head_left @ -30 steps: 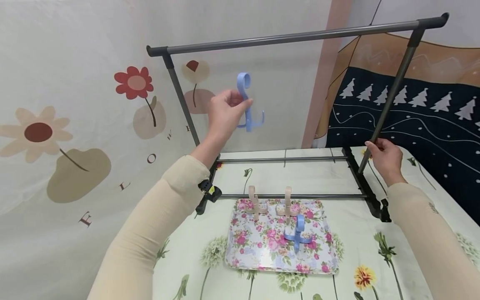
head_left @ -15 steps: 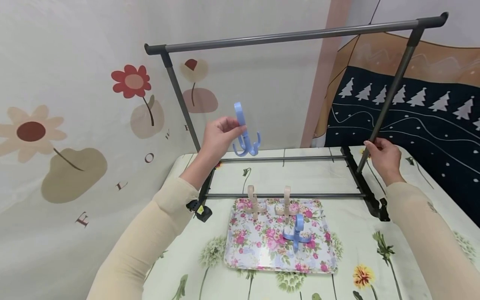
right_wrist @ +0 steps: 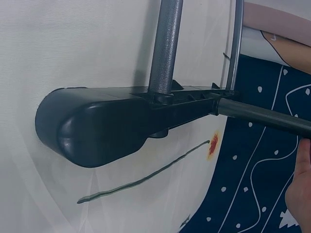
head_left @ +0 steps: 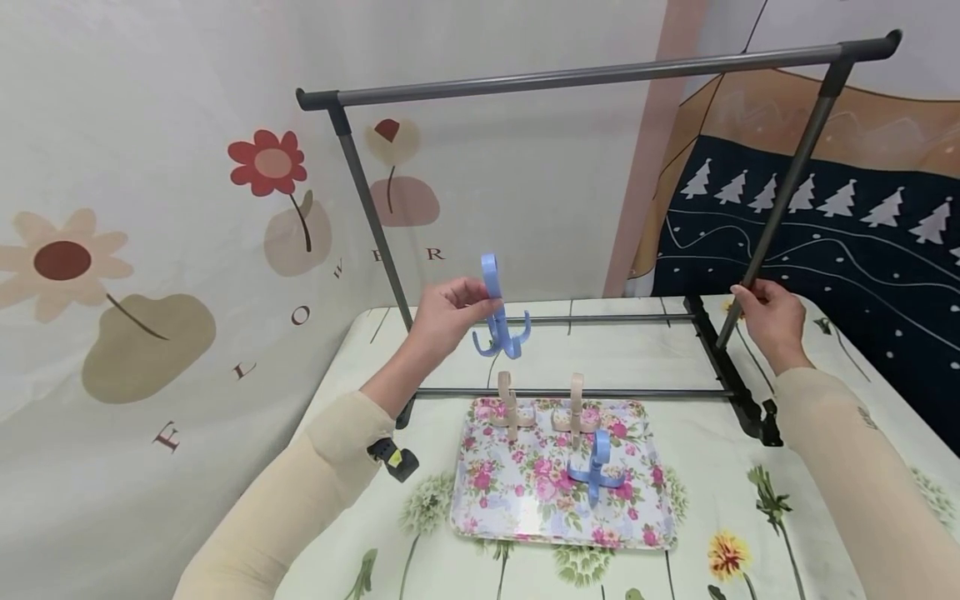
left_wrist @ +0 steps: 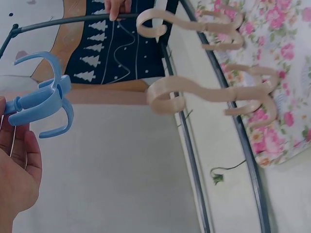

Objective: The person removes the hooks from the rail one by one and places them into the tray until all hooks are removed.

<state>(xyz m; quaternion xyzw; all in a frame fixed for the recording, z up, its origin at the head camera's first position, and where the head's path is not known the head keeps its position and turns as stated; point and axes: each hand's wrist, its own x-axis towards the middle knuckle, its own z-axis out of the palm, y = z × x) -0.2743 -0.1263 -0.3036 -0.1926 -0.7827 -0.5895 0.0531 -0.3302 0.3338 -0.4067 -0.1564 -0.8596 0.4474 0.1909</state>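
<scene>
My left hand [head_left: 450, 315] pinches the stem of a blue multi-prong hook [head_left: 501, 337], holding it in the air inside the garment rack with its curved end up and prongs down. In the left wrist view this blue hook [left_wrist: 53, 99] stands out from the fingers. My right hand [head_left: 774, 323] grips the lower part of the rack's right upright pole [head_left: 783, 187]; its curled fingers are partly hidden. A second blue hook [head_left: 595, 477] and two beige hooks, one left [head_left: 512, 414] and one right [head_left: 576, 417], lie on a floral tray [head_left: 517, 512].
The rack's top bar [head_left: 570, 79] spans above, with nothing hanging on it. Low cross bars [head_left: 637, 392] run behind the tray, joining a black right foot [head_left: 738, 396]. A flower-print cloth [head_left: 360, 508] covers the table, and a pale curtain [head_left: 540, 183] hangs behind.
My left hand has come down with the blue hook, from below the top bar to near the rear cross bar. My right hand stays on the pole.
</scene>
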